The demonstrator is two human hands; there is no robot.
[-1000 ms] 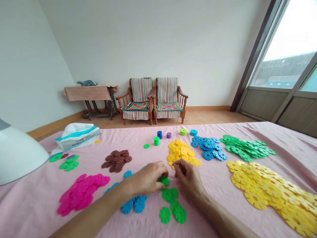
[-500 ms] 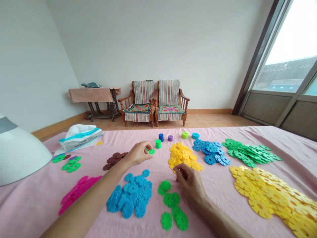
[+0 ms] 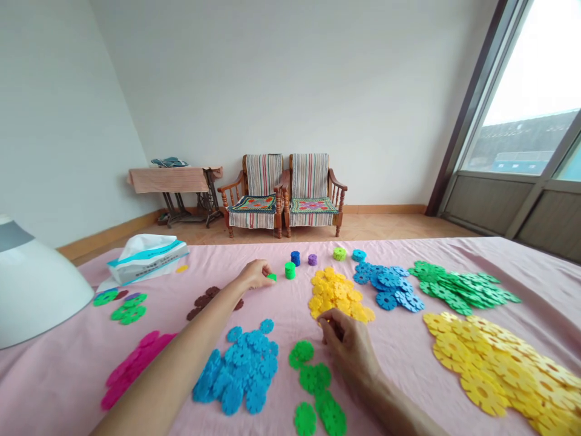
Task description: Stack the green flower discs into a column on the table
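My left hand (image 3: 255, 275) reaches far out over the pink cloth (image 3: 408, 363), its fingers pinched on a small green snowflake disc (image 3: 272, 277) just left of a short green stack (image 3: 289, 270). My right hand (image 3: 347, 342) rests curled on the cloth near the edge of a small yellow disc pile (image 3: 336, 293); what its fingers hold is hidden. Several loose green discs (image 3: 313, 378) lie between my arms, next to a light blue pile (image 3: 242, 369).
Small blue (image 3: 295, 258), purple (image 3: 312, 259), lime (image 3: 339, 254) and teal (image 3: 358, 255) stacks stand in a row. Piles of blue (image 3: 388, 281), green (image 3: 458, 283), big yellow (image 3: 494, 363), brown (image 3: 204, 301) and pink (image 3: 136, 363) discs surround. A tissue pack (image 3: 145, 257) and a white dome (image 3: 31, 290) sit left.
My left hand lifted a green disc from near my right hand and carried it forward to beside the green stack, lowering it toward the cloth. My right hand stayed put.
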